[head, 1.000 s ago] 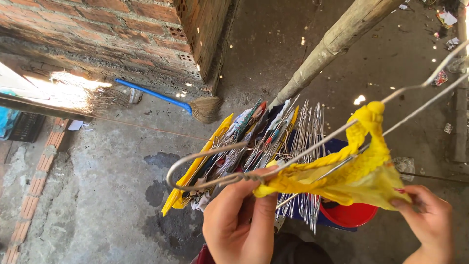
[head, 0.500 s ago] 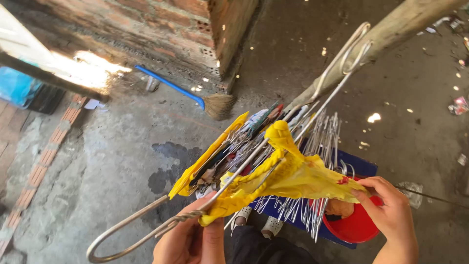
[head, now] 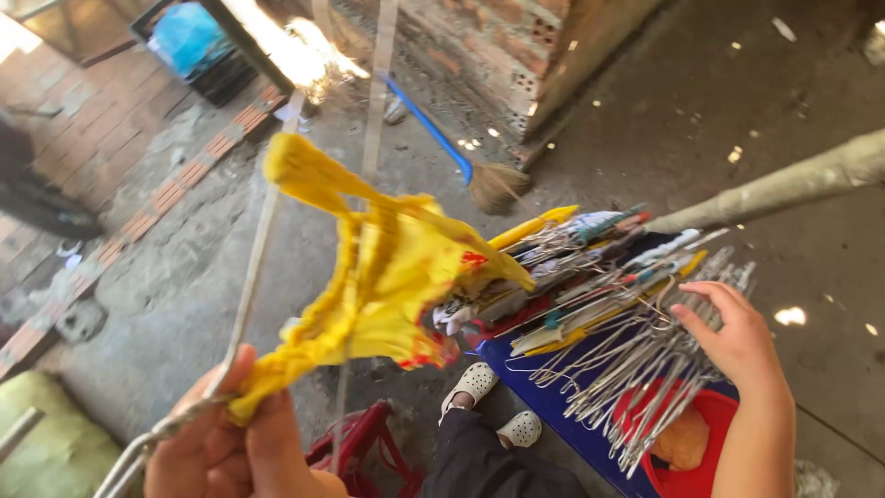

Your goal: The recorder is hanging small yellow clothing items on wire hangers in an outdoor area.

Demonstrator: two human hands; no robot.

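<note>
- Left hand (head: 230, 443), lower left of frame: your fingers are closed around the twisted neck of one wire hanger (head: 244, 304), which carries one yellow cloth (head: 387, 277) at centre frame.
- Right hand (head: 733, 337), right of frame: fingers spread, palm resting on the bundle of bare wire hangers (head: 636, 369); whether it grips any, you cannot tell.
- Risk: the cloth sits bunched and lopsided on the wire, so tilting the hanger could slide it onto the dirty floor (head: 184, 277).
- Risk: the packed hangers look interlocked; pulling one may drag its neighbours out.
- Count: one broom (head: 461, 157), one red basin (head: 701, 452), two white clogs (head: 475, 383), bare hangers too many to count.
</note>
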